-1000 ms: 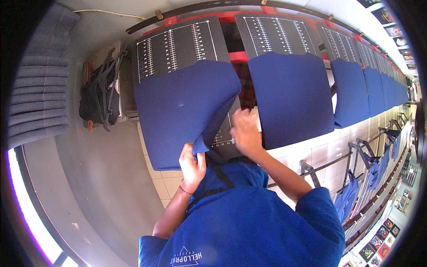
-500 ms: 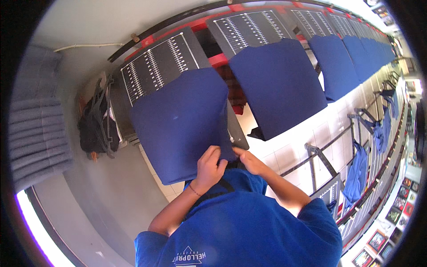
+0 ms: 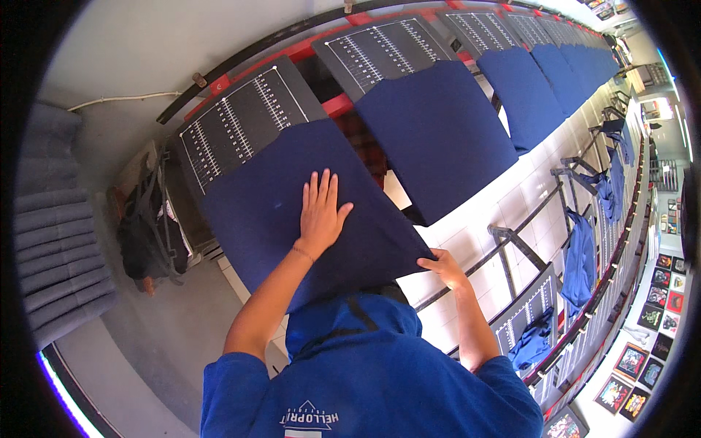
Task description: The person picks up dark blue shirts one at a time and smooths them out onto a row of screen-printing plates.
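Left hand (image 3: pixel 321 215) is lying open, palm down, fingers a bit spread, on the nearest navy cloth (image 3: pixel 252 197). Right hand (image 3: pixel 442 269) is pinching the same cloth at its near right corner, thumb and fingers closing on the edge; exact finger placement under the fabric is hidden, can't tell. Fabric is stretching between the two hands, its right edge running fairly straight up from the pinch.

Cloth is covering the lower part of a dark board (image 3: pixel 252 117); white scale marks are showing on the bare upper part. Step in hand, by my read: straightening and flattening this cloth on its board, left hand steadying, right hand adjusting the corner. Next move seems to be calling for a light, even pull on that corner with the left palm holding the middle down, so no crease is forming.

Further out: a second navy cloth (image 3: pixel 438 146) is lying smooth on the neighboring board (image 3: pixel 380 55), with more covered boards lining up beyond. Red frame (image 3: pixel 339 106) is showing between boards. Blue garments (image 3: pixel 580 263) are hanging off the rack at right; grey padded folds (image 3: pixel 58 241) are standing far left.
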